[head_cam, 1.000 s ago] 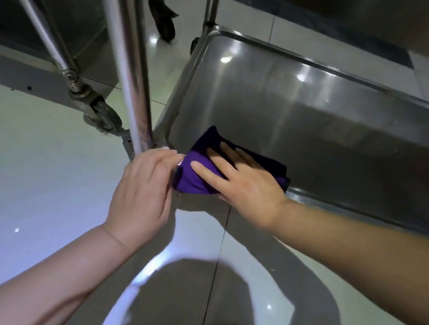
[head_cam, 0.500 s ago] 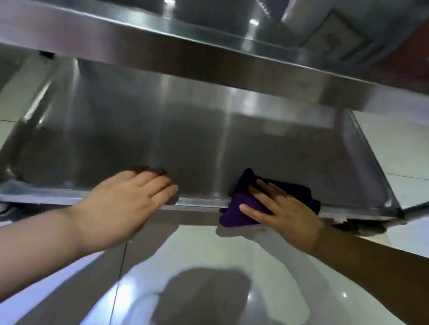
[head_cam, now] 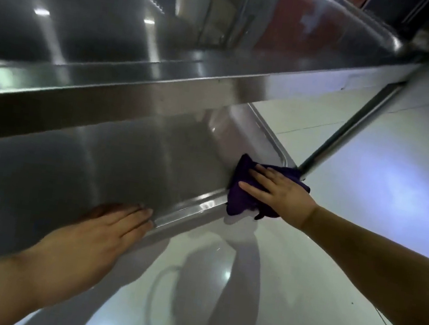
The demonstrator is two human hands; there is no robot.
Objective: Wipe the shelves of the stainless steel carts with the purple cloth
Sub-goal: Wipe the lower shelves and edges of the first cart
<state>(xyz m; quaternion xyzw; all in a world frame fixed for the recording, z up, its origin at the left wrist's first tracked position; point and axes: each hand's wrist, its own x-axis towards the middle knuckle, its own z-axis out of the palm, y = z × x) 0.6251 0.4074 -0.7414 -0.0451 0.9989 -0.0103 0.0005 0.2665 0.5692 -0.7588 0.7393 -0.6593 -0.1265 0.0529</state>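
From the head view, the purple cloth is pressed flat under the straight fingers of the right hand at the near right corner of the lower shelf, draped partly over the raised rim. It is not clenched, only pinned, so it could be dragged off the edge onto the floor if pressure is lost. The left hand is laid open on the shelf's front rim, grasping nothing. Sideways travel is blocked by the upright post just beside the cloth, and headroom is limited by the upper shelf; free surface is left toward the left and rear.
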